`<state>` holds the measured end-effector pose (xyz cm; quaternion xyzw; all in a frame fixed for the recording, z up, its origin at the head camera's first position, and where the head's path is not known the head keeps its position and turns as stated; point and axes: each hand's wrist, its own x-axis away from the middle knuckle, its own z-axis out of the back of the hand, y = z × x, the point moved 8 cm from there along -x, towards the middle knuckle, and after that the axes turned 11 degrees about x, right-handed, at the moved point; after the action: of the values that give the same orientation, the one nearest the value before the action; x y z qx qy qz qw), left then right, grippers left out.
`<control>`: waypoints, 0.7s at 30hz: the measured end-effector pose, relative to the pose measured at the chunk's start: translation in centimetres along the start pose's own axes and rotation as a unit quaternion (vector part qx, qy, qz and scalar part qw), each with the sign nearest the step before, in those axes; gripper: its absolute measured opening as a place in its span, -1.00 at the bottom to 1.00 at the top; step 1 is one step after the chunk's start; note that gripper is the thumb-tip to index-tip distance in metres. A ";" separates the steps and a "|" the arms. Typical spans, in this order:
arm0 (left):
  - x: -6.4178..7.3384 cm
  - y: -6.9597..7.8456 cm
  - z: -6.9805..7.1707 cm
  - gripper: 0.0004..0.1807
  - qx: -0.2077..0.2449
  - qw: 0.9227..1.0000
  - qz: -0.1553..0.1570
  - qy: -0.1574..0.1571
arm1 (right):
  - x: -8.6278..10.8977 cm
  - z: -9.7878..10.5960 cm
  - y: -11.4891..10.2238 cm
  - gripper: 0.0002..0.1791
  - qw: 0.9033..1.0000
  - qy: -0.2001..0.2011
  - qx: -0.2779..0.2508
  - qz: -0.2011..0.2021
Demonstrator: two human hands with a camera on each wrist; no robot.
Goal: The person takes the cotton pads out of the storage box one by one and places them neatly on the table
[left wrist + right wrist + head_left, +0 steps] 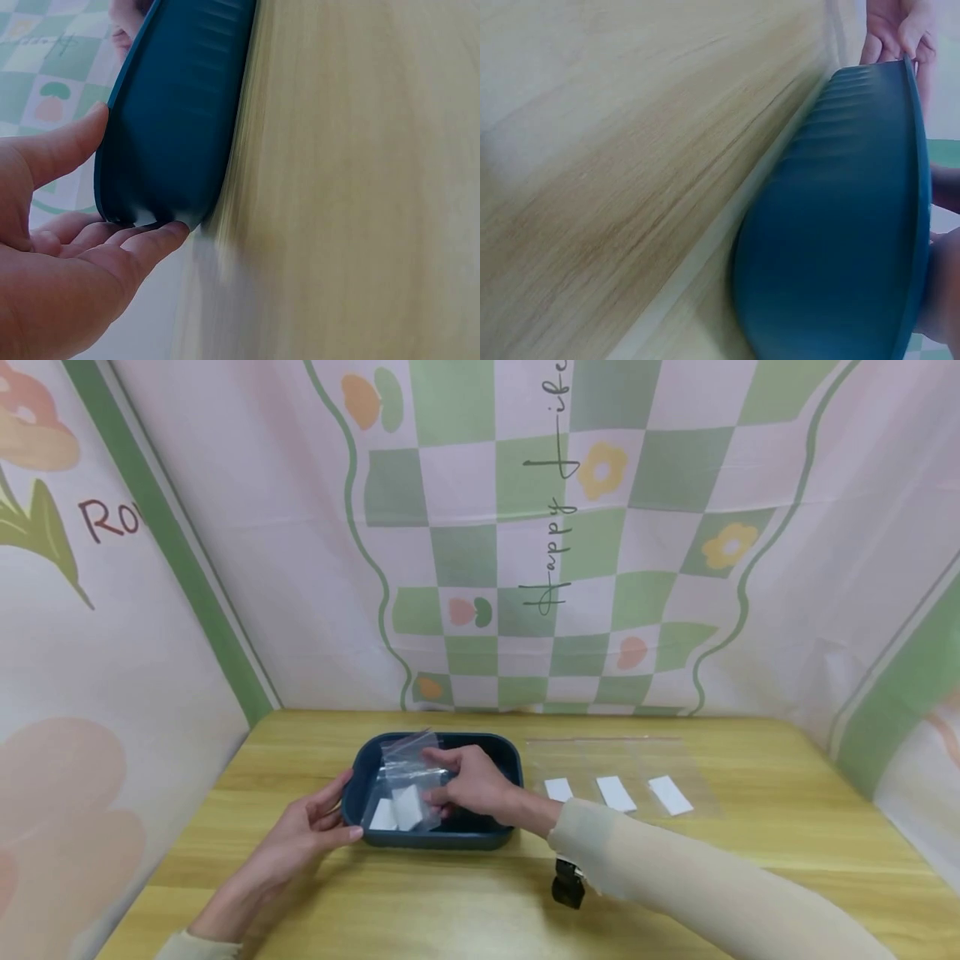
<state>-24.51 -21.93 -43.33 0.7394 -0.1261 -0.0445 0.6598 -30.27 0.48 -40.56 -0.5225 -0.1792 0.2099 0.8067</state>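
Observation:
A dark blue plastic tray [472, 841] stands on the table. My left hand [311, 827] grips its left end, thumb at the front corner of the rim and fingers round the end wall, as the left wrist view also shows. Inside, at the left, several clear zip bags [408, 760] with white cards [407, 807] lie overlapping. My right hand [480, 785] reaches into the tray over the right edge of these bags. Its thumb and forefinger are spread apart at the bags, and its lower fingers are partly hidden. The tray's front wall [832, 202] fills much of the right wrist view.
To the right of the tray, three clear zip bags [592, 756] lie in a row, each with a white card [617, 793]. A black device [567, 883] hangs under my right wrist. Behind the wooden table [450, 902] hangs a green-and-white checked cloth [525, 552].

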 end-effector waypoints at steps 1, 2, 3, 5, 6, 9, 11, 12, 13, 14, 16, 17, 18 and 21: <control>0.0 0.0 0.0 -0.02 0.000 1.000 -0.001 -0.001 | 0.1 0.2 0.0 -0.23 1.000 0.001 -0.002 -0.001; 0.0 0.0 0.0 -0.02 -0.001 1.000 -0.001 -0.001 | 0.2 0.3 0.0 -0.23 1.000 0.002 -0.005 -0.002; 0.0 0.0 -0.1 -0.02 -0.001 1.000 -0.001 -0.001 | 0.3 0.5 0.0 -0.21 1.000 0.003 -0.011 -0.002; 0.0 0.0 -0.1 -0.02 -0.001 1.000 -0.001 0.000 | 0.6 0.9 -0.1 -0.19 1.000 0.003 -0.028 -0.002; 0.0 0.0 -0.1 -0.02 -0.002 1.000 -0.001 0.000 | 0.7 1.0 -0.2 -0.18 0.999 0.003 -0.036 0.001; 0.0 0.0 0.0 0.00 -0.003 1.000 -0.001 0.002 | 1.1 1.7 -0.4 -0.16 0.998 0.005 -0.060 0.007; 0.0 0.0 0.0 0.00 -0.003 1.000 -0.001 0.002 | 1.6 2.2 -0.7 -0.16 0.997 0.004 -0.072 0.014; 0.0 0.0 0.0 0.01 -0.004 1.000 -0.002 0.002 | 1.8 2.4 -0.8 -0.15 0.997 0.003 -0.077 0.017; 0.0 0.1 0.0 0.01 -0.004 1.000 -0.002 0.003 | 2.1 2.7 -0.8 -0.15 0.996 0.001 -0.082 0.017; 0.0 0.1 0.0 0.01 -0.005 1.000 -0.002 0.003 | 2.4 2.9 -1.0 -0.14 0.996 -0.001 -0.086 0.018; 0.0 0.1 0.0 -0.01 -0.008 1.000 0.000 0.004 | 3.0 3.5 -1.3 -0.13 0.996 -0.003 -0.088 0.023; 0.0 0.1 0.0 -0.01 -0.008 1.000 0.000 0.005 | 3.4 3.8 -1.4 -0.12 0.996 -0.003 -0.088 0.024; 0.0 0.1 0.0 -0.02 -0.009 1.000 0.001 0.006 | 3.7 4.2 -1.4 -0.12 0.996 -0.001 -0.087 0.024; 0.1 0.2 0.0 -0.02 -0.011 1.000 0.002 0.008 | 5.0 5.4 -1.7 -0.10 0.997 0.007 -0.074 0.027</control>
<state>-24.49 -21.97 -43.11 0.7321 -0.1217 -0.0388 0.6691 -28.56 6.63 -36.54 -0.5870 -0.1745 0.2144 0.7609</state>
